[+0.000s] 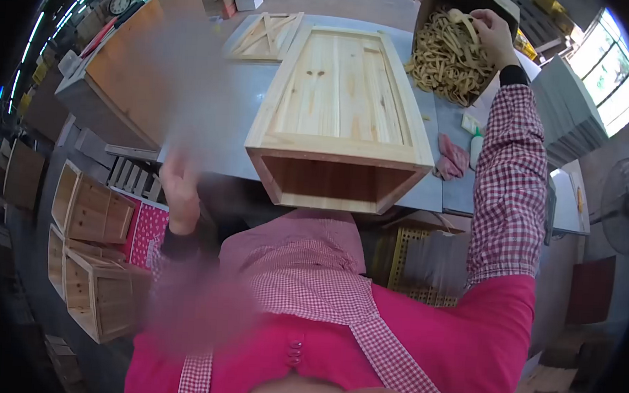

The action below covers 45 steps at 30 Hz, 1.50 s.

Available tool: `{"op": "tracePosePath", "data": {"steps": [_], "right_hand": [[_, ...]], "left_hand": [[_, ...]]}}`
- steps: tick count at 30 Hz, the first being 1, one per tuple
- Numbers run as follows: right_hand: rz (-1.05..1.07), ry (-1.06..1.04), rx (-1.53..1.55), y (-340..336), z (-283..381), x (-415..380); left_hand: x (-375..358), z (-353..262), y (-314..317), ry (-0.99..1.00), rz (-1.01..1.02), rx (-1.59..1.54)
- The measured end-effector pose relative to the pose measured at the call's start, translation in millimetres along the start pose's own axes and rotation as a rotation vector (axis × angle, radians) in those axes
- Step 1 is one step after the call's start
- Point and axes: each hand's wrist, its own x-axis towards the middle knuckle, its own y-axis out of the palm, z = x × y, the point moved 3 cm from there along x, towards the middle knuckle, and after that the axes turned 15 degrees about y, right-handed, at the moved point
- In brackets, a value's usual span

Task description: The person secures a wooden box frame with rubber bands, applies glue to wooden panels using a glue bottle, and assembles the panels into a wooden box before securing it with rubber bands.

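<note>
My right hand [495, 36] reaches into a cardboard box [506, 7] heaped with tan, rubber-like bands [446, 57]. Its fingers are closed on a pale tan band [468, 24] at the top of the heap. My left hand [179, 193] is raised beside the left edge of the table, a grey smear in the view covering its fingertips. Between the hands, a tapered pale wooden box [338, 146] lies on its side on the table, its open end toward me and a panelled face up.
A wooden frame with crossed slats [269, 36] lies at the table's [233, 128] far left. A pink cloth [452, 157] and a small bottle [475, 149] are near my right forearm. More wooden boxes [93, 284] stand at lower left; stacked grey panels [572, 103] are at right.
</note>
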Motion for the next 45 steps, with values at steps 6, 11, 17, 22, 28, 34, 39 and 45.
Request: {"op": "tracePosePath", "data": {"steps": [6,11,17,22,28,34,39,45], "right_hand": [[0.150,-0.319,0.204,21,184,-113],[0.458,-0.620,0.170,53,266,-252],[0.711,-0.487,0.183,58,245,-328],[0.731,-0.258,0.200,41,231,-349],[0.553,-0.337,0.473,31,233,-366],[0.026,-0.461,0.011,-5,186,-327],[-0.033,-0.204,-0.216,-26,98,-288],[0.161,-0.318,-0.437,39,55,-351]], "left_hand": [[71,-85,42,0.607,0.207,0.362],[86,-129,73,0.902,0.209,0.387],[42,-124,58,0.359,0.348,-0.156],[6,-109,51,0.189,0.608,-0.687],[10,-101,38,0.166,0.788,-1.176],[28,-94,15,0.819,0.680,0.180],[49,-20,-6,0.764,0.656,0.367],[-46,39,22,0.744,0.715,0.551]]}}
